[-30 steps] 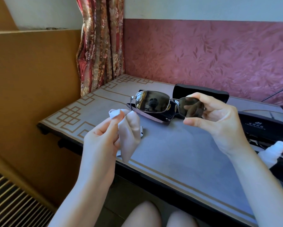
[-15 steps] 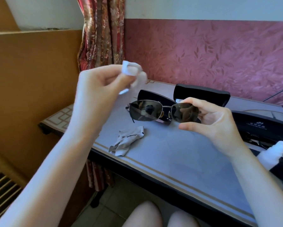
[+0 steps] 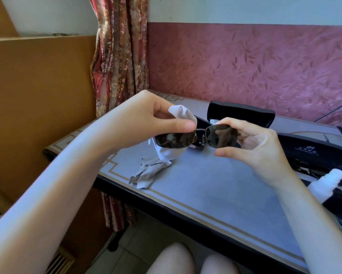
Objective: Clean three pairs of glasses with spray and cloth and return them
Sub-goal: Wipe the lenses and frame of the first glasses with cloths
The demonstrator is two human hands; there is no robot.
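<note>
Since 0.5 s ago, we have lowered the left hand (image 3: 146,119) from its raised position to the sunglasses (image 3: 221,138), bringing the white cloth (image 3: 181,113) with it. Our left forearm crosses the view from the lower left. The thumb and curled fingers pinch the cloth against 1 lens; the cloth lies behind that lens and hangs below it. Our right hand (image 3: 261,147) grips the other lens by its rim, forefinger above and thumb below, and holds the sunglasses in the air over the table (image 3: 215,190). 1 white spray bottle (image 3: 324,186) lies at the right edge of view. 1 grey cloth (image 3: 148,173) lies crumpled on the table under the left hand. Farther back, 1 open black case (image 3: 243,115) stands behind the sunglasses.
</note>
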